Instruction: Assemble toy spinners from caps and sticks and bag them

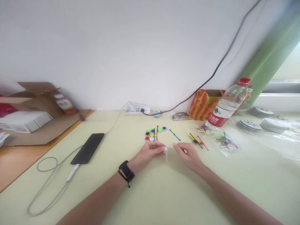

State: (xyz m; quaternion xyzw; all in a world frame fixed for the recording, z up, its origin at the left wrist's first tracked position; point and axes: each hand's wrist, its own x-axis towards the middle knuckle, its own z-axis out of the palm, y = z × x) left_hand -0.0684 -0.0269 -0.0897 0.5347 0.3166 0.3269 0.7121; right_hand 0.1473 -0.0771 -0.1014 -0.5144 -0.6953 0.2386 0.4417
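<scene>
My left hand [154,149], with a black watch on the wrist, pinches a small white plastic piece [165,149] between thumb and fingers. A thin whitish strip, blurred, hangs down from that piece. Just to the right, my right hand [187,153] is closed, thumb against curled fingers; whatever it may hold is hidden. Beyond my left hand lie several coloured round discs [147,138] with coloured plastic arrows [155,132] across them. A blue and green arrow [175,134] lies behind the gap between my hands. Yellow, black and red arrows [199,141] rest beside my right hand.
At the right are bags of small parts [226,143], a water bottle [220,109], a striped bag [199,104] and stacked white discs [249,125]. A black phone [87,148] with its cable lies left. A power strip [137,110] stands by the wall, a cardboard box [44,100] far left.
</scene>
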